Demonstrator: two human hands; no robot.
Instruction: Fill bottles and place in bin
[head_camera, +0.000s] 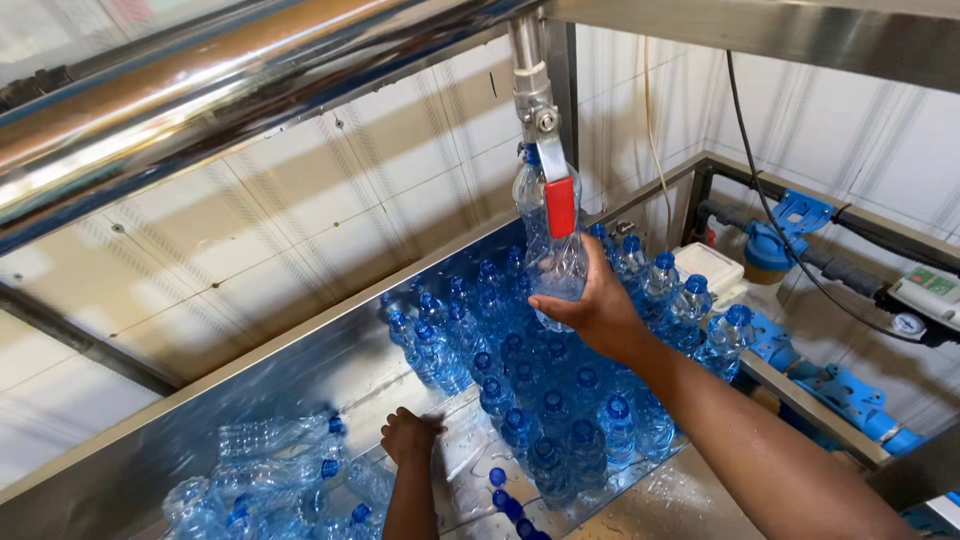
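Fingers of the right hand (590, 305) are wrapping around a clear bottle (548, 240) standing upright under the tap (545, 125), while the left hand (410, 437), curled loosely and empty, is resting lower down by lying bottles (275, 470).

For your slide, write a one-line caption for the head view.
Right hand holds a clear bottle under a red-handled tap; left hand rests on the wet tray beside capped bottles.
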